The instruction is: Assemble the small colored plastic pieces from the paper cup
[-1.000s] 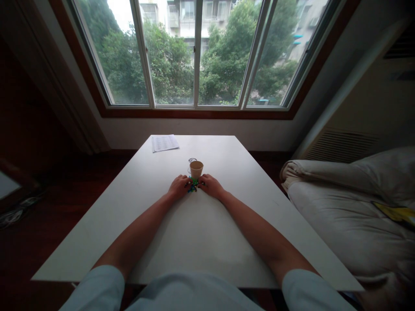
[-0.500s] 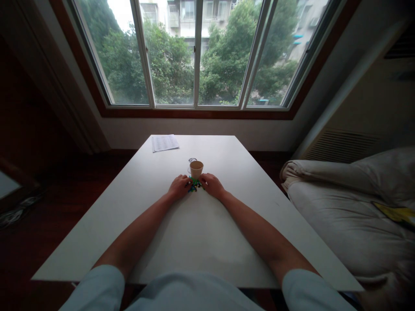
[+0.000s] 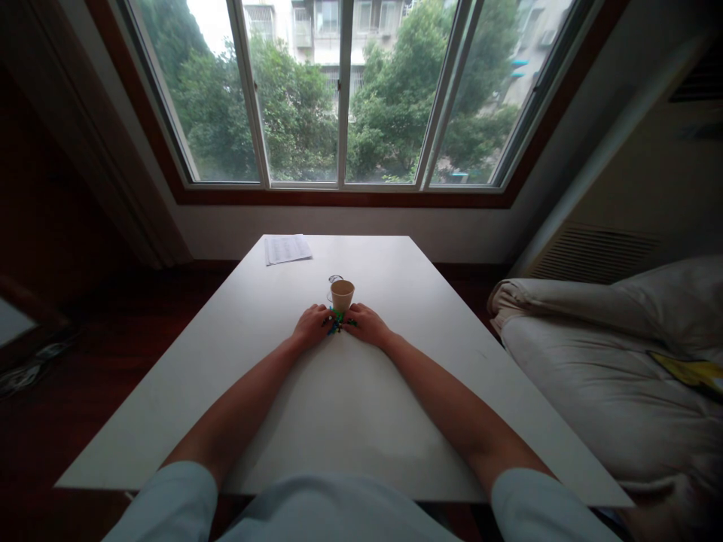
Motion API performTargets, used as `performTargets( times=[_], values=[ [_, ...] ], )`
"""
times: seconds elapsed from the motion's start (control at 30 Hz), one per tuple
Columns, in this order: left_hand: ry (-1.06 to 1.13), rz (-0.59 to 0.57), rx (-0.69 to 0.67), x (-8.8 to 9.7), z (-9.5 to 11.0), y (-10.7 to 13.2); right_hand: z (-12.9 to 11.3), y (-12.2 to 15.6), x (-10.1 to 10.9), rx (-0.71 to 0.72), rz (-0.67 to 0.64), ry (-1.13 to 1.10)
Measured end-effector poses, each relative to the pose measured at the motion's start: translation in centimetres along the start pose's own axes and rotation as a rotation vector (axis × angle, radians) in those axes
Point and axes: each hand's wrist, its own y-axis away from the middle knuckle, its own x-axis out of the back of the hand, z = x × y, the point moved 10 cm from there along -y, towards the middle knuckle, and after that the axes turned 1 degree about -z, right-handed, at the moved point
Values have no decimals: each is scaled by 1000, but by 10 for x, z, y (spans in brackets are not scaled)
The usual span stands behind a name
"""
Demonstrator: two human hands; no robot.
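A small pile of green, blue and dark pieces (image 3: 337, 321) lies on the white table (image 3: 350, 421), too small for me to tell their kind. Just behind it stands a tan cup (image 3: 342, 295), upright, with its open top showing. My left hand (image 3: 312, 325) rests at the pile's left side, fingers curled inward against the pieces. From the right, my right hand (image 3: 364, 324) reaches over part of the pile, its fingers bent and close together near the cup's base. What either set of fingertips holds is too small to make out.
Behind the cup lies a thin dark looped object (image 3: 335, 279), perhaps a cord or glasses. Printed papers (image 3: 288, 249) lie at the table's far left corner. A cushioned sofa (image 3: 610, 361) stands to the right, and a window (image 3: 339, 98) is beyond the table.
My right hand has shifted slightly left and its fingers now cover more of the pile. My left hand and the cup stay where they were.
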Motion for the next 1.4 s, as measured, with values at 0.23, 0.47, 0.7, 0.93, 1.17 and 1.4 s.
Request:
performTargets(
  times=[0.23, 0.47, 0.7, 0.93, 1.17, 1.4],
  values=[
    [5, 5, 0, 1, 0, 0, 2, 0, 0, -22, -13, 20],
    [1, -1, -8, 1, 2, 0, 2, 0, -3, -14, -23, 17],
    [-8, 3, -9, 3, 3, 0, 3, 1, -2, -26, -2, 10],
    [0, 13, -20, 6, 7, 1, 3, -1, 6, -69, 28, 30],
    [-3, 10, -7, 5, 7, 2, 1, 1, 17, -67, 135, -20],
    [7, -14, -20, 4, 8, 2, 5, 6, 36, -178, 269, -25]
  ],
)
